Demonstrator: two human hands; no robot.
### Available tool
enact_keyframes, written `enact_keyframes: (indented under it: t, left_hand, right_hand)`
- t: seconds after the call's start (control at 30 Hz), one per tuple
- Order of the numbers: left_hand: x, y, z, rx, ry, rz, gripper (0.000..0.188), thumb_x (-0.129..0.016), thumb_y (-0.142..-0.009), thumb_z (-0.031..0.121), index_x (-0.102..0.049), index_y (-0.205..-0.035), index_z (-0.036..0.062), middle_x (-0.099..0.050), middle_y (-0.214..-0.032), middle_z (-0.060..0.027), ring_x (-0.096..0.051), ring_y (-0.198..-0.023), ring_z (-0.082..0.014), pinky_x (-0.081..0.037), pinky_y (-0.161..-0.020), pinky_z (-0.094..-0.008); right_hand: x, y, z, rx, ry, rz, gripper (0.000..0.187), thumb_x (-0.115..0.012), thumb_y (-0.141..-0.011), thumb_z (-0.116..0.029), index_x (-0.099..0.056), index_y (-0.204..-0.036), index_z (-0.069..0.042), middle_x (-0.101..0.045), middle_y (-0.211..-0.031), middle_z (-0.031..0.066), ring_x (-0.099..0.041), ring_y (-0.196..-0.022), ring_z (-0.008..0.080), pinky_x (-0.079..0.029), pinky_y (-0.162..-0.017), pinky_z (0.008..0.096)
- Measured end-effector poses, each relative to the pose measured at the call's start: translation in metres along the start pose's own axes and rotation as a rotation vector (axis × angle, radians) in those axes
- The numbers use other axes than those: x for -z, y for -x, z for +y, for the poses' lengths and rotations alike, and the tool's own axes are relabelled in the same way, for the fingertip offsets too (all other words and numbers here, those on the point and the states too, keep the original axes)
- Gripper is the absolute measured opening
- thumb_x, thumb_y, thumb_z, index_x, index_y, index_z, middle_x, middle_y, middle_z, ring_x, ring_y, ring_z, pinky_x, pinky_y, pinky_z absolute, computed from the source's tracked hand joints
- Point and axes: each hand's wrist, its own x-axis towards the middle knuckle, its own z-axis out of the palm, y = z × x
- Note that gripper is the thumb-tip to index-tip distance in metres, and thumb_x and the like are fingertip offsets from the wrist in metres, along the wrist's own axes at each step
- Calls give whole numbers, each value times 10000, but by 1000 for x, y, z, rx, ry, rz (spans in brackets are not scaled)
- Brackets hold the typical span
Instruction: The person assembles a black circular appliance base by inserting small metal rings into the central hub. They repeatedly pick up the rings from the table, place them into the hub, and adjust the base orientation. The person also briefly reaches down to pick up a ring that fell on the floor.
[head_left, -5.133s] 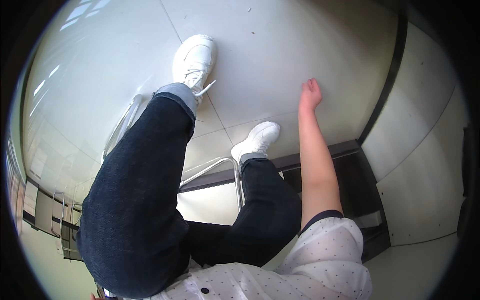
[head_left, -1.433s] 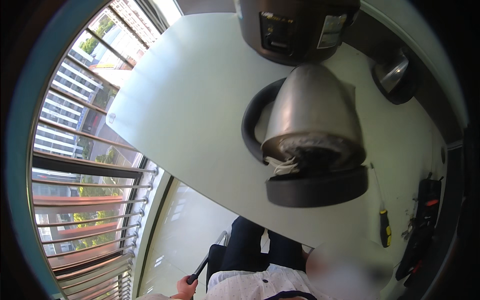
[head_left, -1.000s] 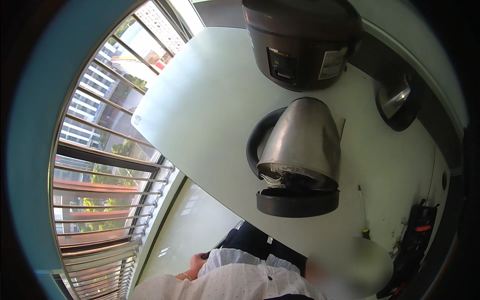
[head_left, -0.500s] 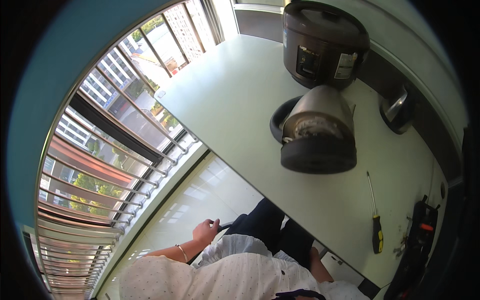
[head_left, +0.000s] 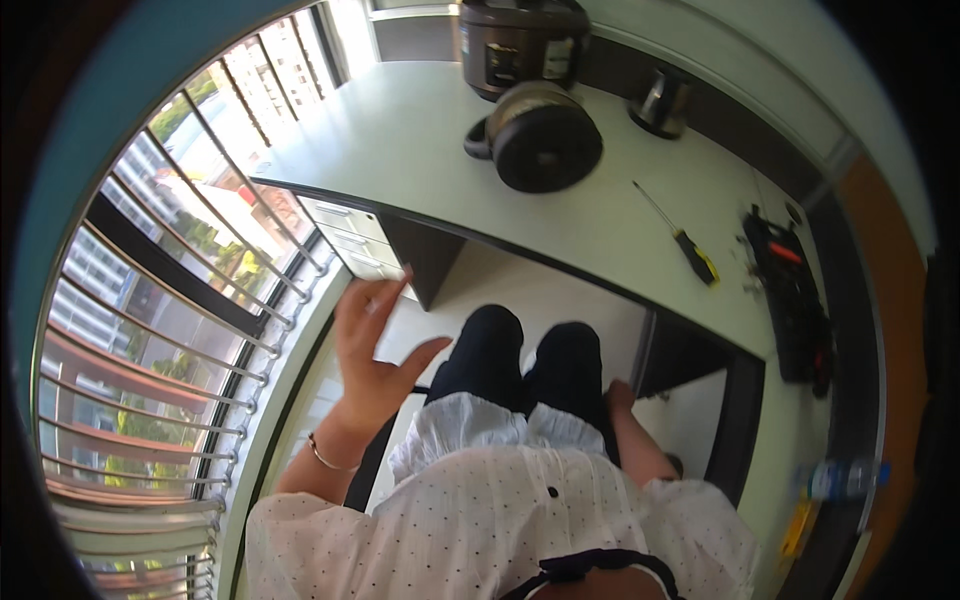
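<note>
My left hand (head_left: pixel 375 335) is raised in the air left of my knees, holding nothing, its thumb and fingers apart. Low beside my right thigh is my right hand (head_left: pixel 620 398), its fingers mostly hidden against the dark trousers. Neither hand touches the desk (head_left: pixel 350 125). On it lies an electric kettle (head_left: pixel 548 150) tipped on its side, its round black bottom facing me and its handle to the left. A screwdriver (head_left: pixel 697 258) with a black and yellow handle lies to the kettle's right.
Behind the kettle stands a brown rice cooker (head_left: pixel 522 50). A black and silver object (head_left: pixel 660 105) sits near the wall. Farther right are a black tool pouch (head_left: pixel 785 285) with a red item, a blue-capped bottle (head_left: pixel 845 480) and a yellow object (head_left: pixel 797 527). Window bars (head_left: pixel 200 320) run along the left.
My left hand has come up and forward from beside my lap, and its fingers have spread. My view has shifted, showing more of my lap and the desk's underside. The screwdriver still lies on the desk.
</note>
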Motion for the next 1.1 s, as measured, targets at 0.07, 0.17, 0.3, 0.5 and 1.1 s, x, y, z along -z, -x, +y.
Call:
enact_keyframes:
  t: [0.07,0.17,0.3,0.5,1.1]
  left_hand:
    - [26,-33,38,-242,179,146,740,-822,-641,266,-512,-1212,-88,-535,-1062,-171,-540,-934,-250,-437,-818,-350]
    - [38,-56,69,-393,398,256,930,-729,-610,501,-453,-1258,-107,-524,-1046,-142,-524,-933,-237,-428,-841,-383]
    - [60,-85,93,-531,585,305,1155,-546,-562,792,-418,-1290,-97,-517,-1026,-126,-502,-925,-246,-415,-891,-461]
    - [97,-95,78,-800,342,201,1149,-464,-559,849,-459,-1228,-84,-510,-1067,-161,-499,-977,-285,-396,-933,-489]
    - [65,-148,31,-860,345,201,668,-590,-759,528,-563,-1143,-19,-559,-1148,-212,-581,-993,-313,-466,-868,-434]
  right_hand:
    - [31,8,-23,-5,-7,112,126,-544,-792,-70,-622,-885,-33,-615,-925,191,-597,-916,379,-498,-769,466]
    - [76,24,-36,-80,-34,208,174,-526,-791,-59,-632,-928,-48,-621,-948,176,-599,-928,364,-496,-775,460]
    - [109,31,-58,7,-153,393,259,-495,-802,-71,-667,-995,-88,-636,-996,168,-602,-952,359,-489,-790,452]
    - [159,65,-97,258,-213,531,236,-496,-805,-56,-653,-981,-74,-623,-963,163,-596,-881,365,-487,-754,440]
    - [290,112,-184,797,-776,506,219,-466,-859,43,-601,-1028,4,-554,-738,106,-609,-608,178,-491,-574,267]
